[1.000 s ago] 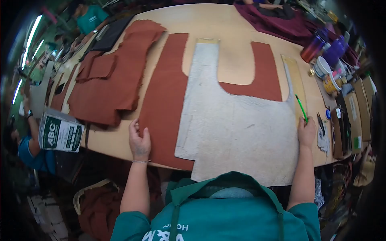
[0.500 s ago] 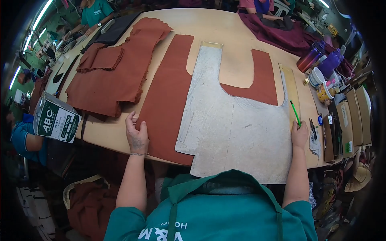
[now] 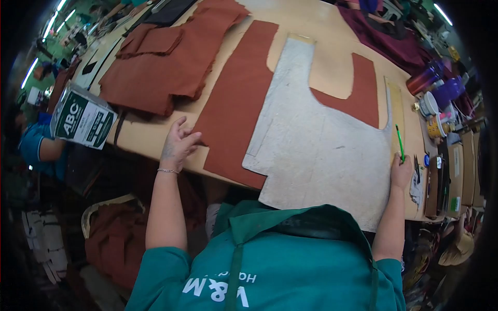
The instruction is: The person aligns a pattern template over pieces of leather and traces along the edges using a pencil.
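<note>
A grey-white flat template (image 3: 324, 150) lies on rust-red fabric (image 3: 233, 98), which shows on its left and within its U-shaped cutout. My left hand (image 3: 180, 143) is raised with fingers apart beside the fabric's lower left edge, where a small notch shows. Between the fingers of my right hand (image 3: 401, 171) is a green pencil (image 3: 400, 141), pointing up and away. That hand rests at the template's right edge, near a yellowish strip (image 3: 397, 109) on the table.
Stacked rust-red fabric (image 3: 155, 78) lies at the left, with an ABC tin (image 3: 84, 116) at the table edge. Bottles (image 3: 447, 92), cups (image 3: 437, 126), scissors (image 3: 416, 170) and cardboard boxes (image 3: 456, 173) line the right. Maroon cloth (image 3: 381, 41) lies at the back; co-workers' arms show beyond.
My left hand has lifted off the fabric's left edge, its fingers spreading. My right hand still holds the pencil. The camera view has shifted and tilted.
</note>
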Demonstrator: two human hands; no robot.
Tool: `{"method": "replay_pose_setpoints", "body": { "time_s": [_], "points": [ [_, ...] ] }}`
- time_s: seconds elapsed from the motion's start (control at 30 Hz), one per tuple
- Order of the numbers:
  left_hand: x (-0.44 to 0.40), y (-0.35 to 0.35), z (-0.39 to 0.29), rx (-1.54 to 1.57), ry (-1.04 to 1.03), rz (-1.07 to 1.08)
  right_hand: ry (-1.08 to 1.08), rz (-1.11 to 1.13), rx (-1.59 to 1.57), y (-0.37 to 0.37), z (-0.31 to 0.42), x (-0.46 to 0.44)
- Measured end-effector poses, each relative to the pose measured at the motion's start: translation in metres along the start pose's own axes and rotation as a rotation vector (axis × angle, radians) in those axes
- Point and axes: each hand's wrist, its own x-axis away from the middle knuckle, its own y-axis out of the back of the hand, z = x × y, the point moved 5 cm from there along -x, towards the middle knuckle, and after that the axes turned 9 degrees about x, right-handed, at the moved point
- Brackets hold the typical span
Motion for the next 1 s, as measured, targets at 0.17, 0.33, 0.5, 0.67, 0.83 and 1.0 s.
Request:
{"method": "replay_pose_setpoints", "body": {
  "time_s": [0.17, 0.33, 0.5, 0.67, 0.83, 1.0],
  "points": [
    [-0.006, 0.003, 0.006, -0.011, -0.090, 0.076, 0.022, -0.013, 0.009, -0.001, -0.003, -0.001],
    [-0.008, 0.005, 0.010, 0.011, -0.135, 0.083, 0.013, 0.000, 0.006, 0.004, 0.002, 0.000],
    [-0.008, 0.006, 0.012, 0.028, -0.161, 0.063, 0.052, -0.037, 0.036, 0.000, -0.001, -0.001],
    [-0.008, 0.006, 0.013, 0.014, -0.169, 0.050, 0.025, -0.010, 0.034, 0.006, 0.005, 0.001],
    [-0.008, 0.005, 0.014, 0.006, -0.176, 0.036, 0.025, -0.024, 0.017, 0.005, 0.002, 0.001],
    [-0.009, 0.005, 0.015, 0.017, -0.189, 0.048, -0.018, -0.012, -0.001, 0.010, 0.006, 0.003]
  ]
}}
